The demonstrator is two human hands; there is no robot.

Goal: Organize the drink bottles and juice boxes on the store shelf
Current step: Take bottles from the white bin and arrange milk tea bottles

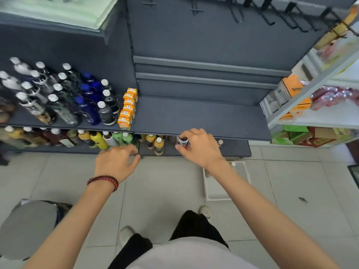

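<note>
- The right hand (196, 147) grips a small bottle with a dark-and-white label (182, 141). The fingers curl over its top and the thumb closes on it from below.
- That small bottle sits at the mouth of the lowest level of the dark grey metal store shelf (194, 117), just under the front edge of the middle board. It is right of two orange-yellow bottles with white caps (158, 145), which stand on the bottom board.
- The left hand (116, 162) holds nothing. Its fingers are loosely bent and it hovers in front of the bottom level, near the upright between the two bays. Whether its fingertips touch the shelf front cannot be told.
- A red braided bracelet (104, 181) circles the left wrist.
- On the middle board of the left bay, a single-file row of orange juice boxes (128, 107) runs front to back along the right edge.
- Left of the boxes stand dark bottles with white caps (58, 98) and a column of blue bottles with blue caps (87, 101).
- Below them, on the bottom level, a yellow bottle (100, 140) and green bottles (121, 137) stand among other mixed drinks.
- A white plastic tray (223, 187) lies on the pale tiled floor (165, 191) beneath the right forearm.
- A white shelving unit (320, 117) with packaged goods stands at the right.
</note>
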